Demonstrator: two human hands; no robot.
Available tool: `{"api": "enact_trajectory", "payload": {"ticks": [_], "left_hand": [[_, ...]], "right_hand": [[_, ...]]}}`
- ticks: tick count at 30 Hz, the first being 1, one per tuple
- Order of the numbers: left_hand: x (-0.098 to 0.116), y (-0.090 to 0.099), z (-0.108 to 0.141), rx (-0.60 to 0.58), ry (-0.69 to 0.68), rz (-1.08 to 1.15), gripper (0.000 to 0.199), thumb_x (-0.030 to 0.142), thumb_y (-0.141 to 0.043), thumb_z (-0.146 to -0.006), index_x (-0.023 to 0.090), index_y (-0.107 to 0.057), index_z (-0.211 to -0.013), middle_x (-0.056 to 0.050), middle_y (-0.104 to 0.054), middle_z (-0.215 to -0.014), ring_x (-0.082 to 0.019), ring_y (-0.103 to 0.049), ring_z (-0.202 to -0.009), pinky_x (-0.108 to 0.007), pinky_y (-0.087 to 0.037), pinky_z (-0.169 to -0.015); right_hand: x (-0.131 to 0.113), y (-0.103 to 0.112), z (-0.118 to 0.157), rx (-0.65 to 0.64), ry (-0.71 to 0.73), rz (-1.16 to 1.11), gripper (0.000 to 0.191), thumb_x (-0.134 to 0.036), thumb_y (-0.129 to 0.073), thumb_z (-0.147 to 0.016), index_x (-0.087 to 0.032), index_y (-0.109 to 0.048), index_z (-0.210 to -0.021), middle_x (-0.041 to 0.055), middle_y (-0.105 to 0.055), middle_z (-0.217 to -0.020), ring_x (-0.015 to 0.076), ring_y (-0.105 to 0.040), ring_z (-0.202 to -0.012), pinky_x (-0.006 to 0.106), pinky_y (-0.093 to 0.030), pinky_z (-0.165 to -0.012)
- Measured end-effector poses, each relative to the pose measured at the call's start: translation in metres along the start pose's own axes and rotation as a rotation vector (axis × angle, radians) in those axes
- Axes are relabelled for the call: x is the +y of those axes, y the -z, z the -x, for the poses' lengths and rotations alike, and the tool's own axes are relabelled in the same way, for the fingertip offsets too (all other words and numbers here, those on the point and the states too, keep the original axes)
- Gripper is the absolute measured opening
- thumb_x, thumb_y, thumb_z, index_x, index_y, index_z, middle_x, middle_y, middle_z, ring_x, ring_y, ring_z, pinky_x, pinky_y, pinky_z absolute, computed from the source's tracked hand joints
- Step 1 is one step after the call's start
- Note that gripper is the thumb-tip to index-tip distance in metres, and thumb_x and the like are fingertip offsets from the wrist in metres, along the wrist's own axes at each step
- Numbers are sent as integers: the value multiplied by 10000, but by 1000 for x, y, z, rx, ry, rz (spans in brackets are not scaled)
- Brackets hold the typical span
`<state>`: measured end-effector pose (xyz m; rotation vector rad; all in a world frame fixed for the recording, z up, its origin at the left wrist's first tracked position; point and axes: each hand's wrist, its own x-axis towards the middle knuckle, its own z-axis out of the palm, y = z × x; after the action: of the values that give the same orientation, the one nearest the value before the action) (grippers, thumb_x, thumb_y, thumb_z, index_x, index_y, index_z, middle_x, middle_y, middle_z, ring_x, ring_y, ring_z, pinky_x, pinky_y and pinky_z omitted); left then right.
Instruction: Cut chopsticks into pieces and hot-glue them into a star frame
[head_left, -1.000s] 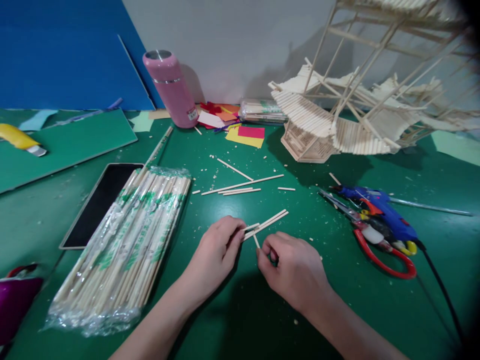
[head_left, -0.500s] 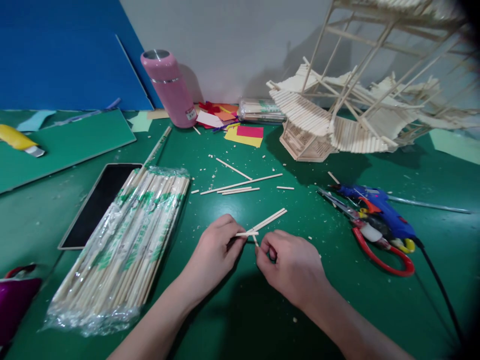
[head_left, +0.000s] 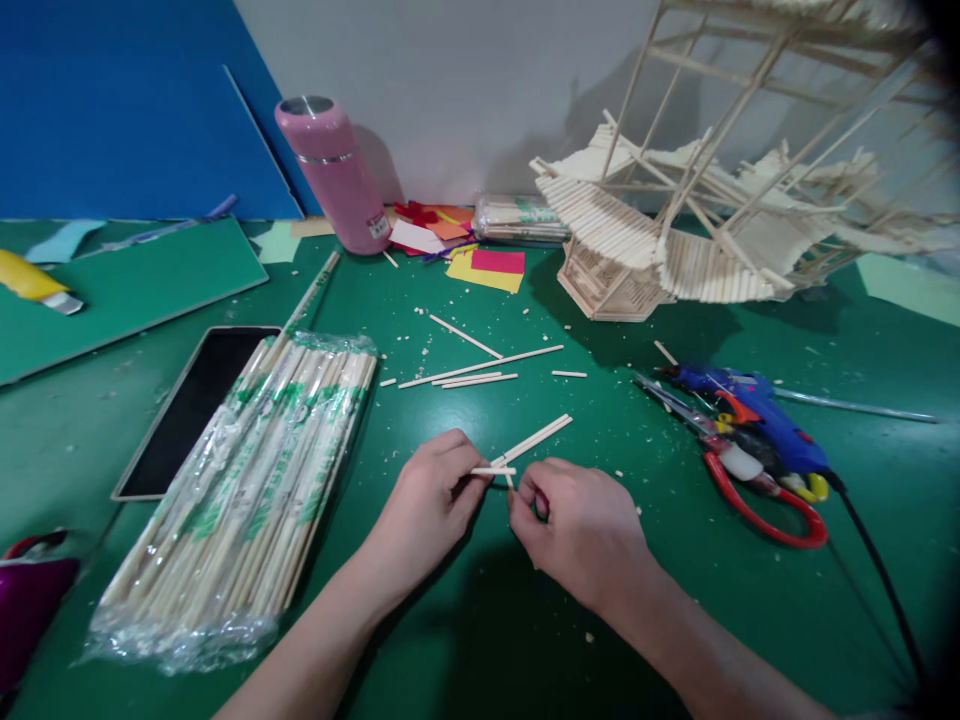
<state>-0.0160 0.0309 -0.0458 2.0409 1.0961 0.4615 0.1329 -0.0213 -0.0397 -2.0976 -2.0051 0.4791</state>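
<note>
My left hand pinches a short wooden stick that points right, near the middle of the green table. Close beside it, my right hand has thumb and index finger closed on another short stick, mostly hidden by the fingers. The two sticks meet or nearly touch between my hands. Just beyond them, a pair of sticks lies side by side at a slant. Several loose sticks and pale crumbs are farther back.
Left: bagged sticks, a dark tablet and a yellow cutter. Behind: a pink bottle and coloured paper. Right: a blue glue gun with cord, red-handled pliers and a large stick model.
The view has shifted very slightly. Both hands keep their grips in almost the same place, and the stick at my right fingertips has tilted slightly.
</note>
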Motion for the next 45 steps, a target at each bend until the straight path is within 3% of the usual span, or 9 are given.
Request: {"api": "enact_trajectory", "payload": {"ticks": [45], "left_hand": [[0, -2, 0, 7, -10, -35, 189, 123, -427, -787, 161, -592, -702, -10, -484, -680, -134, -476, -664, -244, -366, -595]], "right_hand": [[-4, 1, -2, -14, 17, 60, 178, -235, -460, -737, -208, -526, -574, -25, -580, -582, 110, -458, -495, 282, -156, -499]]}}
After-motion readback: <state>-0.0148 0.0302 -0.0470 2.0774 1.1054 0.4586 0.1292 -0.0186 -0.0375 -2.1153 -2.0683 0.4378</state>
